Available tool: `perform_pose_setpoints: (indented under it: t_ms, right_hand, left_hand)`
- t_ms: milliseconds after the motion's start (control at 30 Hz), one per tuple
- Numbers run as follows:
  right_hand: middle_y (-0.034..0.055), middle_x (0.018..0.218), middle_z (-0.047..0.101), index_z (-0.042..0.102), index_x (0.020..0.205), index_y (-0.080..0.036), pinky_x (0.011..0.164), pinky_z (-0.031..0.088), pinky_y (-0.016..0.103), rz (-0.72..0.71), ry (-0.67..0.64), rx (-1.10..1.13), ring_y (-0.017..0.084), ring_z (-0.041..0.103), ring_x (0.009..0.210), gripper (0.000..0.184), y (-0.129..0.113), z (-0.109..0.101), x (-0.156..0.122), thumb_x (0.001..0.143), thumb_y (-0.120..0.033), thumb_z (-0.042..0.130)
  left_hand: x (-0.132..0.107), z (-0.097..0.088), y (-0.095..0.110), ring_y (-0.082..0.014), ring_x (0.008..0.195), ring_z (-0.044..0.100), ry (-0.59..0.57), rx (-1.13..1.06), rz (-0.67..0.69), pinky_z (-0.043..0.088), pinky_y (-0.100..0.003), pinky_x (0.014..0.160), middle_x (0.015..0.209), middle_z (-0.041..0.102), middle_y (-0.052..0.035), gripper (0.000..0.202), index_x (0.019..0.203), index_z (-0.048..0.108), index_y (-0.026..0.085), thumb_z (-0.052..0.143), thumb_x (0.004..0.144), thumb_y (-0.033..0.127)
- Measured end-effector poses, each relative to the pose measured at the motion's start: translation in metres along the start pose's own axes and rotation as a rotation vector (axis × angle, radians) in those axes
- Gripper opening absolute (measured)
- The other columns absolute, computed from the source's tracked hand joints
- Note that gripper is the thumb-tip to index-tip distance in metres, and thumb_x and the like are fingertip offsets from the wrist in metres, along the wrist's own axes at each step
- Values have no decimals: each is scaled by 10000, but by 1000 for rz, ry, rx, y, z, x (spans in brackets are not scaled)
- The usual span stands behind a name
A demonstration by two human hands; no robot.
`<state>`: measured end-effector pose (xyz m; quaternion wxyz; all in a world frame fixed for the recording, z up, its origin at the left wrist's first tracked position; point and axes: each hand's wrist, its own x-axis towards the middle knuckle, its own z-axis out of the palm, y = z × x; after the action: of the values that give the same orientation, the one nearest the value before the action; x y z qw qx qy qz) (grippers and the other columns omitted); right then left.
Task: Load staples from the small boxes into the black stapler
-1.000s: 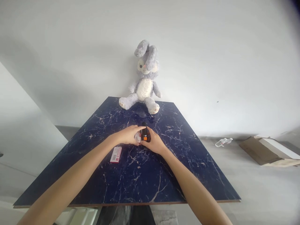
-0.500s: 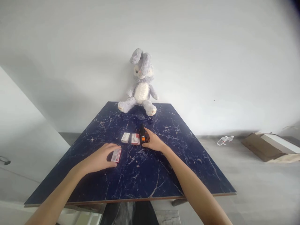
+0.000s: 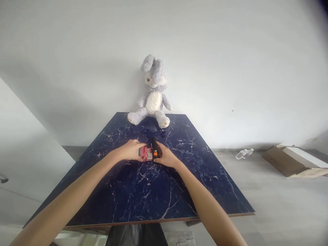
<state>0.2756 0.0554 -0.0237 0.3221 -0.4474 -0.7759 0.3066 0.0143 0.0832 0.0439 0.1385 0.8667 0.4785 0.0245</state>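
Note:
My left hand [image 3: 131, 149] is closed on a small red and white box [image 3: 144, 153] in the middle of the dark blue marble table [image 3: 143, 194]. It presses the box against a black device with an orange button [image 3: 154, 149]. My right hand [image 3: 166, 158] grips that device from the right and holds it upright on the tabletop. Both hands meet around these things. The other small boxes seen earlier are hidden under my left hand or merged with the red one.
A grey and white plush rabbit [image 3: 153, 99] sits at the far edge of the table against the white wall. On the floor to the right lie a plastic bottle [image 3: 244, 153] and a flat cardboard box [image 3: 294, 160].
My left hand took the red and white box from the near left of the table and carried it up to the black device. My right hand stayed on the device.

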Motion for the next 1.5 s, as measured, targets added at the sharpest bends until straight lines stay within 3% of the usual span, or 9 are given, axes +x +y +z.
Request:
perform_pose_setpoints:
  t_ms: [133, 400, 633, 900, 1000, 1133, 1267, 1367, 1500]
  right_hand:
    - [157, 1404, 528, 284, 1567, -218, 999, 485, 462, -16, -1, -9, 294, 597, 1160, 1044, 4, 0, 0, 673, -263, 822]
    - [165, 1476, 477, 276, 1570, -209, 1062, 442, 458, -61, 5, -61, 325, 525, 1286, 1035, -1, -1, 0, 678, -275, 798]
    - [145, 1365, 583, 315, 1548, -209, 1003, 467, 439, -50, -11, -47, 315, 576, 1212, 1005, -11, -10, -1, 670, -248, 803]
    - [150, 1267, 635, 256, 1564, -163, 867, 529, 383, 93, -63, 85, 220, 681, 887, 1036, -12, -7, 0, 687, -249, 800]
    - [148, 1280, 628, 284, 1555, -171, 862, 531, 383, 74, -41, 74, 215, 678, 873, 1016, -10, -5, 0, 684, -242, 802]
    - [130, 1271, 631, 282, 1558, -204, 846, 535, 376, 75, -45, 81, 203, 673, 851, 1006, -9, -5, 0, 697, -246, 801]
    - [134, 1270, 623, 279, 1561, -201, 828, 535, 367, 82, -43, 77, 191, 662, 830, 1011, -8, -4, 0, 699, -251, 806]
    - [131, 1249, 629, 289, 1554, -195, 822, 533, 366, 77, -40, 78, 184, 654, 812, 1006, -6, -3, 0, 695, -251, 811]
    - [124, 1234, 630, 299, 1547, -199, 828, 529, 364, 65, -28, 62, 179, 652, 805, 988, -7, -2, -1, 700, -250, 806]
  left_hand:
    - [-4, 4, -3, -383, 1238, 540, 38, -39, -31, 464, -391, 923, 1351, 589, -146, 1020, 1533, 402, 323, 710, 654, 739]
    - [-3, -7, 44, -344, 1056, 661, -4, 44, 66, 472, -325, 771, 1210, 699, -114, 883, 1528, 400, 303, 678, 754, 623]
    - [14, -11, 53, -321, 928, 703, -75, 13, -31, 467, -296, 644, 1128, 722, -123, 1002, 1558, 308, 264, 710, 712, 620]
    - [17, 14, 47, -381, 1210, 587, -20, 44, 13, 471, -353, 873, 1440, 500, -224, 1245, 1622, 15, 225, 766, 692, 573]
    - [12, 10, 44, -373, 1185, 586, 19, -48, 1, 471, -378, 900, 1370, 538, -188, 1171, 1617, 119, 272, 754, 699, 625]
    - [5, 1, 39, -298, 1115, 593, 201, -193, 39, 469, -372, 910, 1255, 602, -92, 651, 1346, 552, 279, 664, 803, 621]
    - [3, 12, 33, -242, 1003, 609, 439, -340, 40, 492, -353, 860, 1155, 609, -72, 447, 987, 574, 217, 705, 781, 590]
    - [5, 25, 31, -261, 1092, 591, 389, -289, 101, 482, -370, 920, 1240, 579, -87, 438, 853, 542, 214, 734, 757, 596]
    - [3, 31, 32, -355, 1209, 529, 248, -22, 146, 406, -469, 1028, 1250, 589, -122, 513, 936, 585, 215, 763, 711, 640]
